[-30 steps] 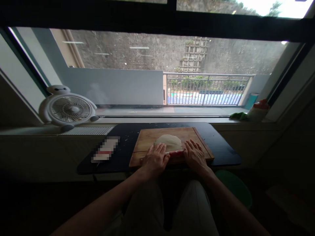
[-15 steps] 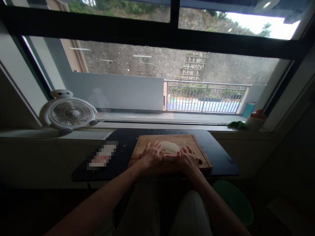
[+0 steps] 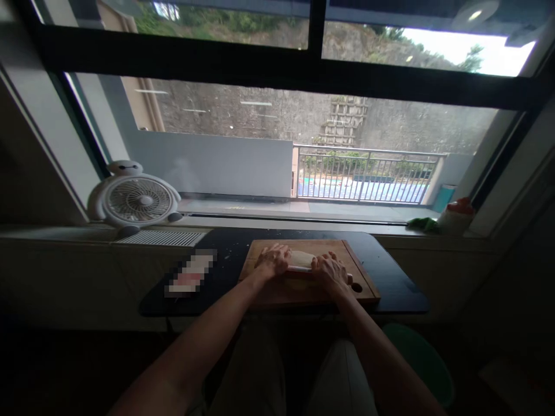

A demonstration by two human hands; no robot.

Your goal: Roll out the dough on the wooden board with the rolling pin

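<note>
A wooden cutting board (image 3: 299, 297) lies on a dark table, with a flattened piece of pale dough (image 3: 303, 258) on it. Across the dough's near part runs a rolling pin (image 3: 300, 268), its middle showing between my hands. My left hand (image 3: 274, 260) presses on the left end of the pin, fingers draped over it and pointing forward. On the right end rests my right hand (image 3: 332, 271), fingers curled over the pin, whose tip shows just past the palm. Both palms hide much of the pin.
The black table (image 3: 394, 289) stands against a window sill. A white fan (image 3: 145, 199) is at the left, beside a pixelated item (image 3: 191, 274) on the table. A green cloth (image 3: 422, 224) and an orange-topped bottle (image 3: 457, 216) sit at right; a green basin (image 3: 420, 361) is below.
Both hands and the rolling pin have moved forward over the dough, away from me. Less dough shows beyond the pin, and the board's hole is uncovered. The view has shifted slightly.
</note>
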